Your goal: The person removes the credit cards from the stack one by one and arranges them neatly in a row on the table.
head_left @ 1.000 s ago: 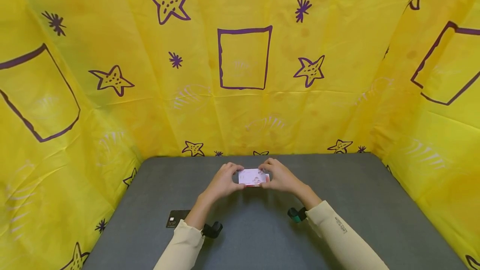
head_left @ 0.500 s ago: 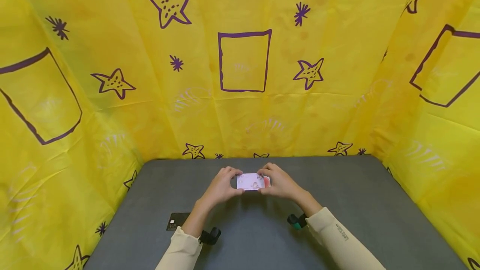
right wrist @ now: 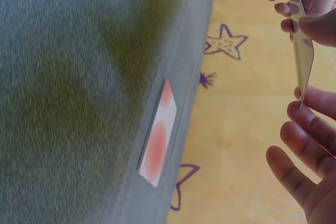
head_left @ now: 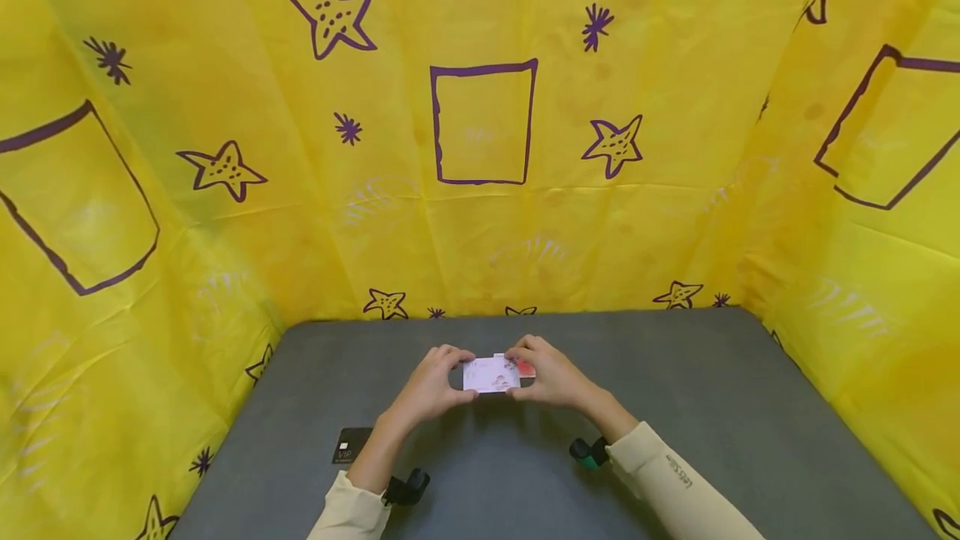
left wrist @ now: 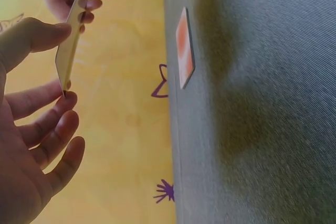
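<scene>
Table (head_left: 510, 473) is bearing a VIP card (head_left: 351, 445). Toward its two o'clock, both hands (head_left: 429, 383) (head_left: 553, 376) are pinching a white card (head_left: 489, 376).

I face yellow cloth (head_left: 637, 248) with purple stars (head_left: 614, 147). It borders my grey table (head_left: 750, 423) far, left and right.

You can read "VIP" on the black card (head_left: 354, 440), head view only; it's pale lettering, toward the card's lower left, and a tiny line under it is too small for you to make out. Your right sleeve (head_left: 663, 486) has dark lettering running along it: you get "Lets" first, the rest too blurry to be sure. On the white card (head_left: 490, 376) you're holding, the faint print is too small to read.
</scene>
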Action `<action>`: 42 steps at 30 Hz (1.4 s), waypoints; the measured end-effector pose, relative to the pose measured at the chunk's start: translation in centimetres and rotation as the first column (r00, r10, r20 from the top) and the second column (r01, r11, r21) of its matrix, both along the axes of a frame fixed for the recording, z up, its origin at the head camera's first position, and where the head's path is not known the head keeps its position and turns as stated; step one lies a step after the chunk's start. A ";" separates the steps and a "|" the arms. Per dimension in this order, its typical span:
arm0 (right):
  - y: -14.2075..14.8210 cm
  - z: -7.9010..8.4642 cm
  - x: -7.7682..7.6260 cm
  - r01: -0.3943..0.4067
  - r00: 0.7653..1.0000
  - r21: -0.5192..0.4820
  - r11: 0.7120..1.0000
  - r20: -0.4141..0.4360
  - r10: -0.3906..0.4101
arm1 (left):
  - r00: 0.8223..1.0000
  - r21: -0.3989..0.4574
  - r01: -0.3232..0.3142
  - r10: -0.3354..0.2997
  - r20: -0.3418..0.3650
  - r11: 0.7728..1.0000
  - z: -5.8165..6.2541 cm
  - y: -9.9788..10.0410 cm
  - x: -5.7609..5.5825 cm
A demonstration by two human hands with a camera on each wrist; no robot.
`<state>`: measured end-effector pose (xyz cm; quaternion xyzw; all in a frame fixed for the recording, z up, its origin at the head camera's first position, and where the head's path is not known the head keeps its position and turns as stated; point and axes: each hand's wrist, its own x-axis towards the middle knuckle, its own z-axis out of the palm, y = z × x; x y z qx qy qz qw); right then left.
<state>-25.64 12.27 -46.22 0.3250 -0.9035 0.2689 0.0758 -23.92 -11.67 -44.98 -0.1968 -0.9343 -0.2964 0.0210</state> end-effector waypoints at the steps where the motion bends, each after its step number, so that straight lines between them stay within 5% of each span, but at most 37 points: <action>1: -0.1 -0.1 0.1 0.000 1.000 0.001 1.000 0.005 0.000 | 1.000 -0.001 0.001 -0.001 -0.003 1.000 -0.1 -0.1 0.1; 18: -2.7 -1.1 0.6 -0.099 0.993 0.044 0.994 -0.054 0.102 | 0.998 0.008 -0.058 0.058 0.011 0.998 -1.3 -2.8 1.8; 42: -7.5 -3.1 1.6 -0.092 0.995 0.117 0.989 0.048 0.087 | 0.996 0.010 -0.077 0.076 0.055 0.997 -4.0 -7.4 3.2</action>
